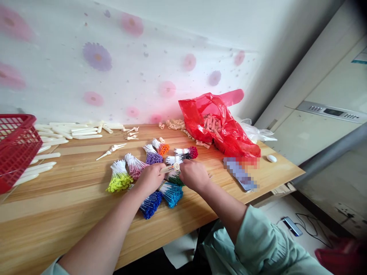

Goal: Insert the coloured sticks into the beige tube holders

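Over the bundles, my left hand (151, 176) is closed on a cream pen part (171, 168), a short piece with a round end and thin coloured refills along it. My right hand (195, 175) is closed at the other end of this part; what its fingers pinch is hidden. Around and under my hands lie bundles of thin pen refills with white stems: yellow (119, 179), pink (134, 166), purple (153, 156), orange (162, 147), dark red (192, 152), light blue (172, 194) and dark blue (151, 204). A green bundle (174, 177) is partly covered.
A red plastic bag (237, 135) holding pink pieces lies at the back right, with a phone (239, 175) in front. A white oval object (271, 158) lies near the right edge. White pen barrels (83, 131) and a red basket (21, 149) are left. Cream pointed parts (111, 150) lie behind.
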Tool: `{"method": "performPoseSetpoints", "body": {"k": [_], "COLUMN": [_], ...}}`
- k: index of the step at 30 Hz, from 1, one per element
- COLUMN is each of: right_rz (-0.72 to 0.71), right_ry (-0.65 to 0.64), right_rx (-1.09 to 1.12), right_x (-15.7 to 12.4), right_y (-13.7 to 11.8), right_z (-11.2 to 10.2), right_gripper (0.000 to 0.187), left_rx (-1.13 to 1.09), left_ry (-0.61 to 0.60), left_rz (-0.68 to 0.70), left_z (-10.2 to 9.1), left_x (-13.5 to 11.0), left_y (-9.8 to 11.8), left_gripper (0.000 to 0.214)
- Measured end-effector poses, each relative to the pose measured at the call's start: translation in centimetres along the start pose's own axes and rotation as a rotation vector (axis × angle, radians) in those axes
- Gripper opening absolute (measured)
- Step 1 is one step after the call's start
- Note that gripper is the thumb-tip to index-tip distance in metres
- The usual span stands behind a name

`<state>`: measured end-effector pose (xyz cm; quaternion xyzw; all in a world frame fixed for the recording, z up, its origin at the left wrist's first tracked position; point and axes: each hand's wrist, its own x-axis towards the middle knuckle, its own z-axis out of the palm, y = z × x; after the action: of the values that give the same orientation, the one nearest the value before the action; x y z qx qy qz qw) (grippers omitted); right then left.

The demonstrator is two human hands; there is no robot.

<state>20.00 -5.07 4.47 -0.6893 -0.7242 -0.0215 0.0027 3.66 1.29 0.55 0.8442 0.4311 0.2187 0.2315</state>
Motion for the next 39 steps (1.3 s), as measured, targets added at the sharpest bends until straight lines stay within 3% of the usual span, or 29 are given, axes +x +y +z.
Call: {"method": "performPoseSetpoints", "body": {"k": [8,11,13,15,17,20,23,26,34,37,39], "right_rz": [-0.042,-0.205,-0.35,-0.464,-0.51,-0.462,-0.352,-0.297,-0.233,-0.231,-0.29], "right_ry": [0.007,-0.02,-0.018,0.021,0.074,0.137,0.142,0.124,0.246,0.267,0.35], "right_rx": [0.152,0.252,0.326,0.397,0.502,0.859,1.289,1.49,1.315,1.218,1.154], "right_x": [-2.6,-1.9,-0.9,0.4,1.8,3.5,4.4,4.5,3.8,3.4,2.8], "right_y": [5.3,5.5,4.8,3.7,2.7,1.7,1.4,1.3,-0.2,-0.1,0.8], "right_z": [-3.3,-4.1,-4.2,-3.9,-3.3,-1.8,-0.1,1.3,2.1,1.4,0.2], "right_gripper": [0.019,0.015,0.013,0.012,0.012,0.008,0.018,0.02,0.014,0.012,0.009], "left_rx": [-0.108,-0.223,-0.446,-0.677,-0.79,-0.883,-0.963,-0.997,-0.921,-0.824,-0.717], "left_ry": [0.065,0.107,0.027,-0.127,-0.152,-0.036,0.085,0.144,0.106,0.119,0.197], "left_rz": [-0.097,-0.139,-0.146,-0.167,-0.197,-0.232,-0.236,-0.262,-0.253,-0.199,-0.168], "left_z": [0.0,-0.7,-1.2,-1.6,-1.9,-2.0,-2.0,-1.7,-1.0,-1.1,-1.1], "left_x": [-0.1,-0.3,-0.6,-0.9,-1.1,-1.1,-1.0,-1.0,-1.1,-1.1,-1.1], "left_y": [-0.2,0.4,1.0,1.7,2.0,1.9,1.3,0.8,1.0,1.1,0.9], "left_gripper": [0.022,0.028,0.028,0.024,0.018,0.018,0.019,0.02,0.019,0.017,0.015]}}
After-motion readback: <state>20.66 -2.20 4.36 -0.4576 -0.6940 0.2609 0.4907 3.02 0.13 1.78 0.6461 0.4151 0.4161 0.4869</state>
